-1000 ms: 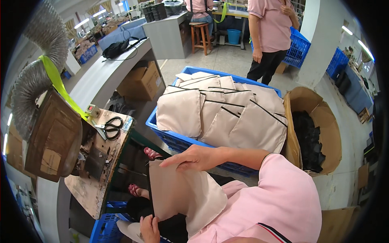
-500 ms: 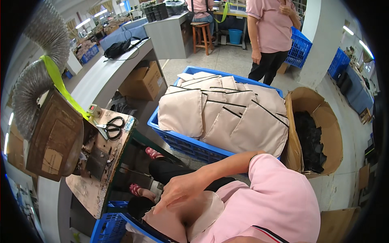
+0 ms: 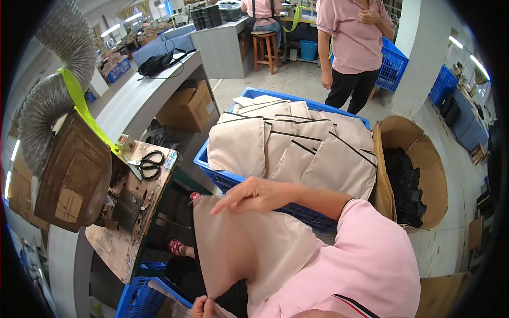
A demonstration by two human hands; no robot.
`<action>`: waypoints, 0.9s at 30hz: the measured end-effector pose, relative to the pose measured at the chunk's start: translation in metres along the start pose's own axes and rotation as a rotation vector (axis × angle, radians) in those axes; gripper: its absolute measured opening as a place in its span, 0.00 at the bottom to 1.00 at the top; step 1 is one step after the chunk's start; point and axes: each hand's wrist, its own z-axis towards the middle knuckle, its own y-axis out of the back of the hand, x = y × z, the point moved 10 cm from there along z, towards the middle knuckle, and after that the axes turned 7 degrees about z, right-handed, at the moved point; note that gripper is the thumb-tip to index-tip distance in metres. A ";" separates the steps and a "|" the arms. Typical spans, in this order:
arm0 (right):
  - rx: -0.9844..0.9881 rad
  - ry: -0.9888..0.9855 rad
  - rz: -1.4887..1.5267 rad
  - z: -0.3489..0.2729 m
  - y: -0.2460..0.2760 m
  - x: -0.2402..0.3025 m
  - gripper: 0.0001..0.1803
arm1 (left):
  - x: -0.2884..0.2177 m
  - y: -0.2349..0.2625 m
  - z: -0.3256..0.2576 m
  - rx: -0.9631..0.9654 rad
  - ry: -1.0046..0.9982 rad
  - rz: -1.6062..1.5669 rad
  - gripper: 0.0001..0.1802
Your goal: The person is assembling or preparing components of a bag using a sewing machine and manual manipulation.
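Note:
A limp beige fabric piece (image 3: 228,249) with a thin black strip along its left edge is stretched out in front of my body. My right hand (image 3: 252,195) grips it near the top, the index finger lying along the cloth. Lower down, my left hand (image 3: 203,307) pinches the bottom corner by the black strip; only its fingers show at the lower edge. Just beyond my right forearm stands a blue crate (image 3: 214,175), heaped with similar beige fabric pieces (image 3: 236,146) that have black edging.
Black-handled scissors (image 3: 151,164) lie on a worn worktable (image 3: 114,252) at left, beside a machine with a brown cover (image 3: 69,175). A cardboard box (image 3: 382,180) with black material stands right of the crate. Another blue crate (image 3: 140,299) sits low left. Someone in pink (image 3: 352,42) stands beyond.
My right hand has risen away from my lap, drawing the beige fabric piece up and spreading it. My left hand has come into view at the lower corner.

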 end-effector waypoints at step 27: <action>-1.057 0.122 0.408 -0.246 0.191 -0.122 0.18 | -0.078 -0.125 0.082 0.166 -0.236 -0.070 0.08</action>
